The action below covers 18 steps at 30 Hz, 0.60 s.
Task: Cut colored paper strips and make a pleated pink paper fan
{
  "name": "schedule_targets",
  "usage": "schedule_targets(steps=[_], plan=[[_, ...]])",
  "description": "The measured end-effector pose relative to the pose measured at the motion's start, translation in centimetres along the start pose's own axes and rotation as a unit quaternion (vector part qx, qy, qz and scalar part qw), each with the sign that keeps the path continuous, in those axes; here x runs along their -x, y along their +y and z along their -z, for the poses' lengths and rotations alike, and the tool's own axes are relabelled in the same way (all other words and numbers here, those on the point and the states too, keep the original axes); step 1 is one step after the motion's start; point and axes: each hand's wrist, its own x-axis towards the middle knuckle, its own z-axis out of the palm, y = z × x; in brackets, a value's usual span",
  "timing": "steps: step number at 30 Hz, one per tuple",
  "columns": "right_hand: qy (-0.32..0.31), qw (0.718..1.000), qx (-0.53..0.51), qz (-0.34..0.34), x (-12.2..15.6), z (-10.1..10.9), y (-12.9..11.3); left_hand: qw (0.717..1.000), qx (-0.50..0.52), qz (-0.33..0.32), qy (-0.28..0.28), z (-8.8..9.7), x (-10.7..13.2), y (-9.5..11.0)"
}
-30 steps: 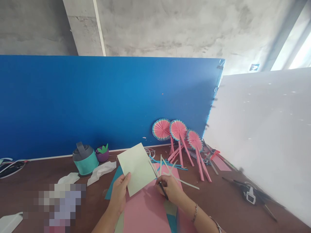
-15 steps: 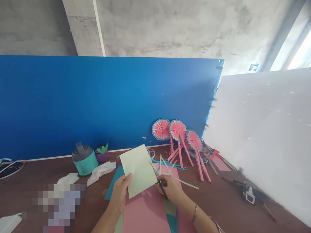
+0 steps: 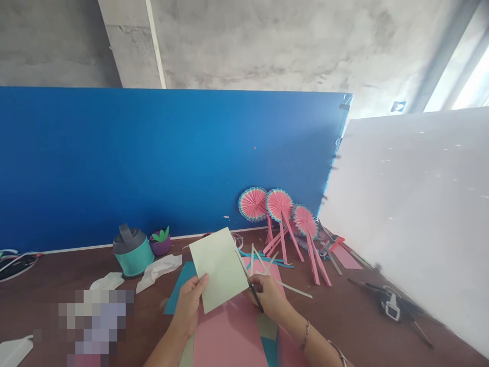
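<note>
My left hand [image 3: 188, 305] pinches the lower left corner of a pale green paper sheet [image 3: 219, 266] and holds it up, tilted, above the table. At the sheet's right edge my right hand [image 3: 270, 296] grips a pair of black scissors [image 3: 252, 290], whose blades lie along that edge with a thin strip parting from it. Under both hands lie a pink sheet [image 3: 229, 334] and a teal sheet [image 3: 182, 285] on the brown table [image 3: 344, 316].
Three pink paper fans on sticks [image 3: 280, 211] lean against the blue board [image 3: 153, 158]. Loose paper strips [image 3: 282, 283] lie beyond my right hand. A teal tape dispenser [image 3: 132, 251], a purple pot [image 3: 161, 242] and white scraps [image 3: 158, 269] sit at the left. Tools [image 3: 393, 306] lie by the white board.
The green sheet has shifted slightly right and up in my left hand, and the scissors have run a little further along its right edge. Nothing else moved.
</note>
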Motion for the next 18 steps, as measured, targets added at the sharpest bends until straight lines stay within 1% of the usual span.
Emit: schedule_targets(steps=[4,9,13,18], plan=[[-0.004,1.000,-0.005,-0.017,0.0,0.0,-0.2,1.000,0.001,-0.002,0.003,-0.1,0.0,0.0],[0.003,1.000,0.011,-0.001,-0.4,0.0,0.5,1.000,0.001,0.010,-0.006,-0.6,0.3,0.4],[0.003,1.000,-0.007,-0.009,-0.3,0.0,0.4,0.999,-0.013,0.021,-0.022,-1.0,0.7,0.9],[0.006,0.999,-0.034,-0.009,-0.4,0.0,0.5,0.999,-0.030,0.018,-0.017,-0.9,0.6,0.6]])
